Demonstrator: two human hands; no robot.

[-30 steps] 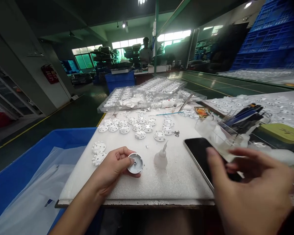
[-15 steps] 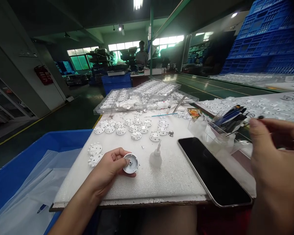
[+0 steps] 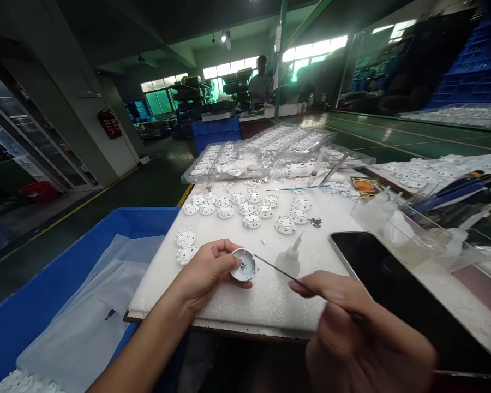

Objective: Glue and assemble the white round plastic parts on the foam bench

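My left hand [image 3: 213, 270] grips a round white cup-shaped part [image 3: 247, 271], its hollow side up, with the thumb inside near a small central post. In my right hand [image 3: 352, 322] is a thin dark rod-like tool [image 3: 276, 267]; its exact kind is unclear. The tool's tip is close to the part's right rim, and I cannot tell whether they touch. Behind the tool stands a translucent squeeze bottle [image 3: 288, 261] with a narrow nozzle. A tiny white piece [image 3: 263, 241] lies beyond the cup-shaped part.
Several round white assemblies [image 3: 251, 220] sit on the white foam sheet [image 3: 229, 311], near small dark screws [image 3: 316, 222]. A phone [image 3: 393, 295] and a clear tool box [image 3: 445, 218] are at right. Parts trays [image 3: 294, 139] stand behind; a blue bin [image 3: 123, 218] is at left.
My right hand has come from the tool box on the right to the front of the foam sheet, bringing the thin dark tool toward the part. The camera view has turned left.
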